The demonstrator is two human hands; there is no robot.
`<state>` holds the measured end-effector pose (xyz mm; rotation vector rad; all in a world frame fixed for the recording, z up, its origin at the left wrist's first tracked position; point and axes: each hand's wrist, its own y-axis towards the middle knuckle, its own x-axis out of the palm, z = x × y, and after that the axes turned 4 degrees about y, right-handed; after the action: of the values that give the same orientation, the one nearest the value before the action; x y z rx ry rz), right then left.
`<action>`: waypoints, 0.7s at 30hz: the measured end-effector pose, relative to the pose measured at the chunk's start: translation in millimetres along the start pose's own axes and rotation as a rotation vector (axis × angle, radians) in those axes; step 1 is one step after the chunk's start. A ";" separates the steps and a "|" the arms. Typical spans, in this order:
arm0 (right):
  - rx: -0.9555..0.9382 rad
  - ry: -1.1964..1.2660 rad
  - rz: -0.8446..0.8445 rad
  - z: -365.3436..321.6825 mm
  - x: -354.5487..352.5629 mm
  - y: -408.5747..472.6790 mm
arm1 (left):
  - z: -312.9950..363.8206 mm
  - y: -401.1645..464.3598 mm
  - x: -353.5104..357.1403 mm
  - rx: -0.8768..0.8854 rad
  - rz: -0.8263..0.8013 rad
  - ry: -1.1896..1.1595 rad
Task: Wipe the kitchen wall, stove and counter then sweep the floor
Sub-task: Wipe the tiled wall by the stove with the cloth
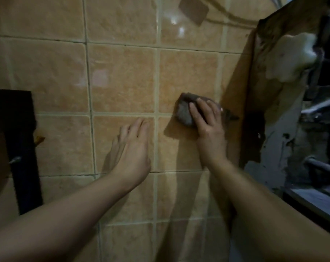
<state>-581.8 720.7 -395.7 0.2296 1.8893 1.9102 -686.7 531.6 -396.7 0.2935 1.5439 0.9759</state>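
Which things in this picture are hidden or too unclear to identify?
Head view:
- Cloth: partly covered by the right hand.
- Dark panel: cut off by the left edge.
- Pale lump on the brown board: too blurred to identify.
- Stove, counter, floor: not in view.

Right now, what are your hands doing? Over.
Right hand presses cloth on tiled wall. Left hand open, flat on wall. Wooden board just right of cloth.

My right hand (205,121) covers most of the grey cloth (185,112), so I cannot tell its full shape. The dark panel (13,138) runs off the left edge. At far right, the pipes (321,167) are blurred and dim.
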 end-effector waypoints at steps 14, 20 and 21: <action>0.127 -0.009 -0.012 13.6 -27.9 -2.9 | 24.8 -6.4 27.3 0.126 -0.007 0.026; 0.121 0.025 -0.074 17.6 -2.8 -120.2 | 19.6 -19.4 44.1 0.146 -0.046 0.075; 0.104 0.027 -0.080 14.3 -2.6 -133.5 | 17.3 -24.2 47.7 0.146 -0.061 0.082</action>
<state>-547.9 728.4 -525.4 0.1590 1.9874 1.7737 -674.4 556.1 -445.8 0.3099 1.6925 0.8380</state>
